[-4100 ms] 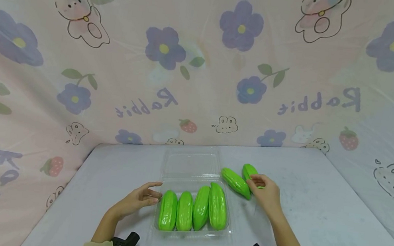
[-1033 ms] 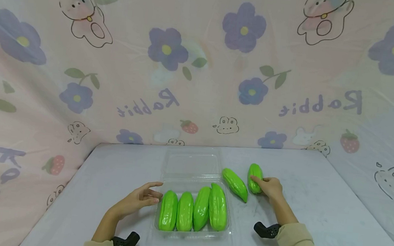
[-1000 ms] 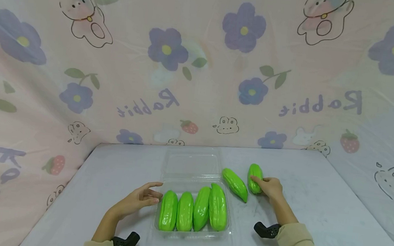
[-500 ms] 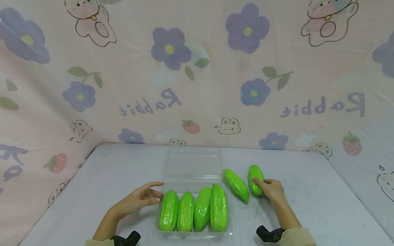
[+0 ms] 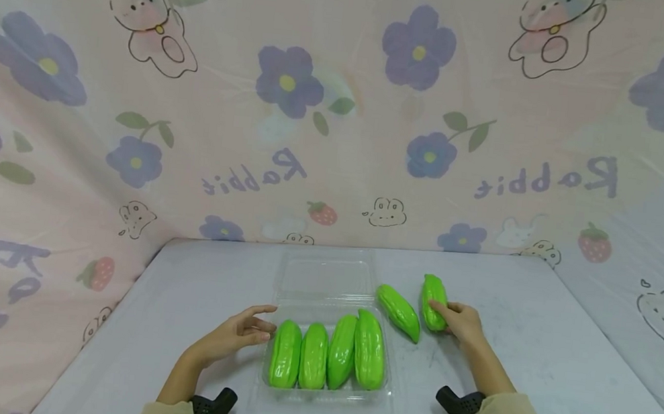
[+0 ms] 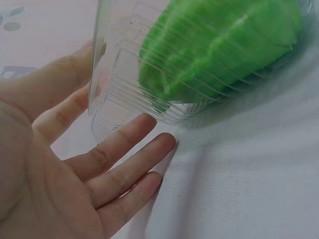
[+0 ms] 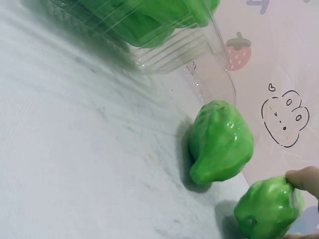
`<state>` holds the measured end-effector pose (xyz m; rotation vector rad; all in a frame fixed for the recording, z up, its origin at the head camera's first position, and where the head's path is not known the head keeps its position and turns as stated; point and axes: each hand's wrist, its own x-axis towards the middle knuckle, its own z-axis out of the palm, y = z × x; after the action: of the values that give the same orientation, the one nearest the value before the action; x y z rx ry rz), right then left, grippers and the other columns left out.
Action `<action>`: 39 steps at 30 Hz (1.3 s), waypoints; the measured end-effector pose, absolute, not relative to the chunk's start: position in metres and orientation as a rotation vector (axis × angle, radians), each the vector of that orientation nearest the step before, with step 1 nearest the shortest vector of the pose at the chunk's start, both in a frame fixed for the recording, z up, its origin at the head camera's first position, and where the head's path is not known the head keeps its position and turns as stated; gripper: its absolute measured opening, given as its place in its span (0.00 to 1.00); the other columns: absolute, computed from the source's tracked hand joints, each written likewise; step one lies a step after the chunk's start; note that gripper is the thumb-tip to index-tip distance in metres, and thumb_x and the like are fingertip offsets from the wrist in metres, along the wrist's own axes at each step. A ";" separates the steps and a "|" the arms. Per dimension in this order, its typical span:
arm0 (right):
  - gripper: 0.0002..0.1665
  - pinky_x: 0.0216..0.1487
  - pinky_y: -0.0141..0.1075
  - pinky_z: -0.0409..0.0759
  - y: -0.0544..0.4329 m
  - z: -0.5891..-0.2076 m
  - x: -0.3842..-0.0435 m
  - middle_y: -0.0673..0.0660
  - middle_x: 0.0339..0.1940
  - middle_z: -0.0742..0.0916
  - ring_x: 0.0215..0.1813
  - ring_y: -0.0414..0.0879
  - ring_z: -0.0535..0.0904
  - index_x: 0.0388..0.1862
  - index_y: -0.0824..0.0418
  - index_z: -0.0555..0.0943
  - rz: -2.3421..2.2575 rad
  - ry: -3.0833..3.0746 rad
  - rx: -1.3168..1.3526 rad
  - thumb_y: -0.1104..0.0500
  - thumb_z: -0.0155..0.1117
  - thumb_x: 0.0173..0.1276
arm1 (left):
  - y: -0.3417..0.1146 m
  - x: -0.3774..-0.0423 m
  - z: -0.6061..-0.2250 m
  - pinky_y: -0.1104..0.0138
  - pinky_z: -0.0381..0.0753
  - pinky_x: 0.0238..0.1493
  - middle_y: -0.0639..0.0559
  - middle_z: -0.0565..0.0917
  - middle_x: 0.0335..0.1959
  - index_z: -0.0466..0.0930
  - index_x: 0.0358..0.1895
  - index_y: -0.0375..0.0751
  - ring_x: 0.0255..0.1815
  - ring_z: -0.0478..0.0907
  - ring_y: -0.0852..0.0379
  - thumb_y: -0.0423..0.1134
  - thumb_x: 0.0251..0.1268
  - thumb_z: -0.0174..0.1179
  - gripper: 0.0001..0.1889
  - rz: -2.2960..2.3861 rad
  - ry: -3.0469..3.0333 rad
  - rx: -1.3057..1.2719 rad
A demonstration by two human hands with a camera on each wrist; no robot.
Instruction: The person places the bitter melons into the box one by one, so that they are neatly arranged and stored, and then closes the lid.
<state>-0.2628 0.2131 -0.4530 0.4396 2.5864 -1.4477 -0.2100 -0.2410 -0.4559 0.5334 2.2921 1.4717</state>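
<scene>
My right hand (image 5: 463, 323) pinches a glossy green toy bitter melon (image 5: 433, 295), lumpy and ridged, at the back right of the table. In the right wrist view, a fingertip (image 7: 305, 180) presses on this bitter melon (image 7: 266, 206). A second bitter melon (image 5: 398, 312) lies slanted just to its left, pointed end toward me. Several more stand side by side in the clear plastic box (image 5: 324, 395). My left hand (image 5: 233, 335) is at the box's left side, fingers loosely spread and holding nothing; in the left wrist view its fingertips (image 6: 147, 122) are right at the ribbed wall.
The box's hinged clear lid (image 5: 326, 277) lies folded back behind it, flat on the white table (image 5: 534, 363). A printed curtain (image 5: 355, 101) rises along the table's back edge and both sides. Each wrist carries a black camera mount (image 5: 460, 402).
Over the four seconds, my right hand shifts the gripped bitter melon slightly right, apart from its neighbour, and it now points more straight back. The neighbour has turned slightly. My left hand stays put.
</scene>
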 end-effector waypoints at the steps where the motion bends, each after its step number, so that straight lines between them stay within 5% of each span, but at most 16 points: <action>1: 0.51 0.44 0.35 0.78 0.213 -0.453 -0.262 0.76 0.67 0.70 0.46 0.50 0.77 0.71 0.77 0.59 -1.453 2.580 0.440 0.36 0.54 0.69 | -0.241 -0.210 -0.456 0.48 0.75 0.65 0.30 0.74 0.63 0.53 0.75 0.41 0.64 0.73 0.37 0.42 0.72 0.54 0.32 1.473 2.292 0.536; 8: 0.51 0.45 0.33 0.77 0.214 -0.451 -0.256 0.74 0.69 0.69 0.49 0.51 0.76 0.71 0.75 0.59 -1.485 2.543 0.447 0.34 0.52 0.68 | -0.241 -0.210 -0.455 0.47 0.75 0.65 0.30 0.74 0.63 0.53 0.75 0.41 0.64 0.73 0.36 0.41 0.72 0.54 0.32 1.473 2.291 0.535; 18: 0.52 0.42 0.31 0.73 0.211 -0.444 -0.245 0.71 0.67 0.70 0.36 0.38 0.72 0.72 0.73 0.58 -1.591 2.522 0.451 0.34 0.54 0.68 | -0.241 -0.210 -0.456 0.47 0.74 0.65 0.30 0.74 0.64 0.53 0.75 0.42 0.64 0.74 0.37 0.43 0.72 0.55 0.33 1.479 2.284 0.521; 27: 0.52 0.53 0.36 0.78 0.208 -0.440 -0.237 0.73 0.70 0.68 0.54 0.50 0.76 0.73 0.74 0.57 -1.638 2.484 0.413 0.34 0.53 0.69 | -0.240 -0.209 -0.454 0.47 0.75 0.64 0.30 0.74 0.63 0.54 0.75 0.42 0.64 0.74 0.37 0.43 0.72 0.54 0.32 1.470 2.299 0.512; 35: 0.51 0.51 0.34 0.75 0.205 -0.432 -0.228 0.70 0.68 0.71 0.45 0.38 0.75 0.72 0.74 0.58 -1.664 2.448 0.364 0.34 0.53 0.69 | -0.240 -0.208 -0.454 0.47 0.75 0.64 0.30 0.74 0.63 0.53 0.75 0.42 0.65 0.73 0.37 0.43 0.72 0.54 0.32 1.479 2.289 0.510; 39: 0.51 0.56 0.38 0.75 0.202 -0.430 -0.224 0.71 0.69 0.70 0.52 0.45 0.75 0.72 0.75 0.58 -1.668 2.434 0.346 0.35 0.52 0.70 | -0.239 -0.208 -0.453 0.46 0.74 0.65 0.30 0.74 0.63 0.53 0.75 0.42 0.65 0.73 0.37 0.42 0.72 0.54 0.32 1.478 2.290 0.508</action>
<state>-0.2242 0.2020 -0.4302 0.3456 2.4340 -1.6684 -0.2082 -0.2390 -0.4527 0.5083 2.2904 1.4784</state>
